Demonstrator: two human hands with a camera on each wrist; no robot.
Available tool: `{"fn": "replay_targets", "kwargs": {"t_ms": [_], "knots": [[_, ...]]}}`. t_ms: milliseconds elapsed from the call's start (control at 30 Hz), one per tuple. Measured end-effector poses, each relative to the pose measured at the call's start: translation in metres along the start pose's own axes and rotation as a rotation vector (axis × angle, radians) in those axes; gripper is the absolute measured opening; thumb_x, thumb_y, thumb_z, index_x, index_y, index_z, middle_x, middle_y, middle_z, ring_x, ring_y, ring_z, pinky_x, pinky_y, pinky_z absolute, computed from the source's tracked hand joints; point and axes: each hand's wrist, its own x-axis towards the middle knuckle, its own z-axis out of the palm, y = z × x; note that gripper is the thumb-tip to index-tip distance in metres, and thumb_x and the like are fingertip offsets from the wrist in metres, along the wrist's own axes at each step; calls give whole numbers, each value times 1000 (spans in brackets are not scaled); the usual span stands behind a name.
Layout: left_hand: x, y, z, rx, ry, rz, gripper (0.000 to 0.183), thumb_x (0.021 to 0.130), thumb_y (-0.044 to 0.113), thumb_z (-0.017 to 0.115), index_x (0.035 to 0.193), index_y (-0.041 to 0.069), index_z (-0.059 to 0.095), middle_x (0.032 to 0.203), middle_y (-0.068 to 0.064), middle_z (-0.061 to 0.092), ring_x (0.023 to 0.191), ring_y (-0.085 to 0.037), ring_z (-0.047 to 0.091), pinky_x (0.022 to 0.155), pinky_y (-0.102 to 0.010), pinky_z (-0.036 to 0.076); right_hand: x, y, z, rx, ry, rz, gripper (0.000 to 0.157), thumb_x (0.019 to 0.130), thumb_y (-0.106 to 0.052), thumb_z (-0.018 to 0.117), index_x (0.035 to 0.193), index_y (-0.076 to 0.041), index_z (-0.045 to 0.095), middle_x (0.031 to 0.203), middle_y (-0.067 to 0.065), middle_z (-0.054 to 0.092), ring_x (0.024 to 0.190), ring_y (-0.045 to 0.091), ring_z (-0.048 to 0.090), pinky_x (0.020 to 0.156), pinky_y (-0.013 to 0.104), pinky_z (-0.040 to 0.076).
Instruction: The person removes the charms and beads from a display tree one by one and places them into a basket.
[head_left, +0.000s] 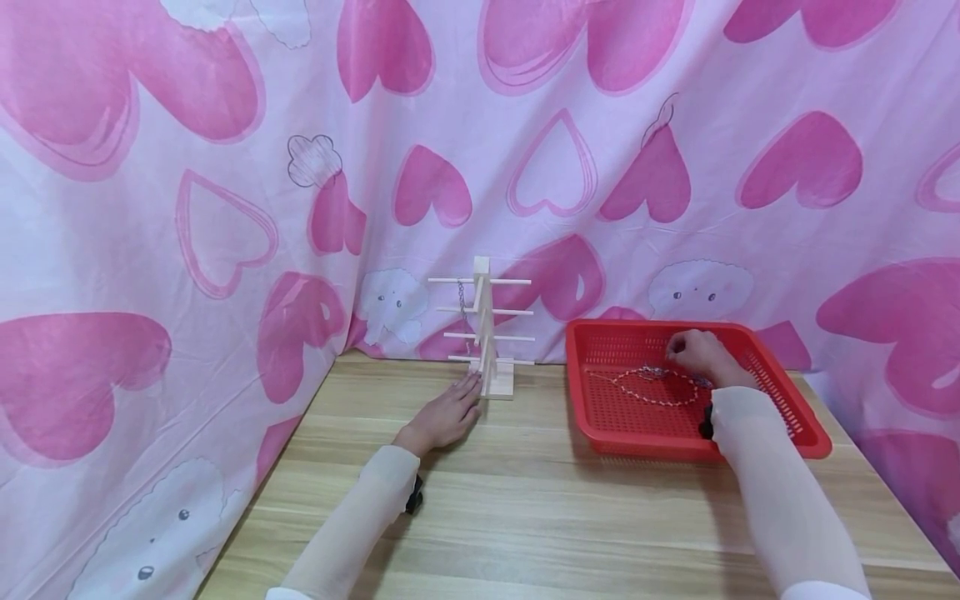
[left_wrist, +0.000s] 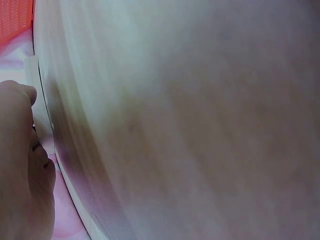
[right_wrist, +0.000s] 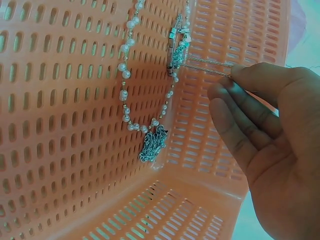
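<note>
My right hand [head_left: 699,352] is over the red plastic basket [head_left: 637,446]. In the right wrist view its thumb and index finger pinch a thin fine chain [right_wrist: 207,64], which stretches toward a silvery chain-and-bead piece [right_wrist: 178,47]. A pearl bead necklace [right_wrist: 125,95] lies in a loop in the basket, with a bunched silver chain [right_wrist: 152,145] beside it. My left hand [head_left: 442,414] rests with extended fingers at the base of a wooden peg stand [head_left: 483,333]. From a left peg of that stand hangs a dark silvery chain [head_left: 462,300].
The basket and stand are on a wood-grain table [head_left: 525,517], the basket to the right of the stand. A pink heart-printed cloth [head_left: 645,250] hangs close behind them and along the left side. Horizontal pegs stick out from both sides of the stand.
</note>
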Motion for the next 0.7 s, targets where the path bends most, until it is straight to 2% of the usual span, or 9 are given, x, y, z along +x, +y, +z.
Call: {"fn": "replay_targets", "kwargs": {"t_ms": [300,700], "knots": [[0,-1,1,2,4,10,63,116,32,36,169,1,22,178,-16,18,166,-33,19,136,-47,24,0,0,1,51,-53,40,32,95,-10,77,125,0,71,122,28,71,100,42,71,93,58,65],[-1,-1,1,-20,10,9,62,116,31,37,169,1,23,179,-16,18,166,-33,19,136,-47,24,-3,-6,0,68,-61,44,36,94,-9,78,128,1,71,125,28,71,102,43,72,96,63,63]]}}
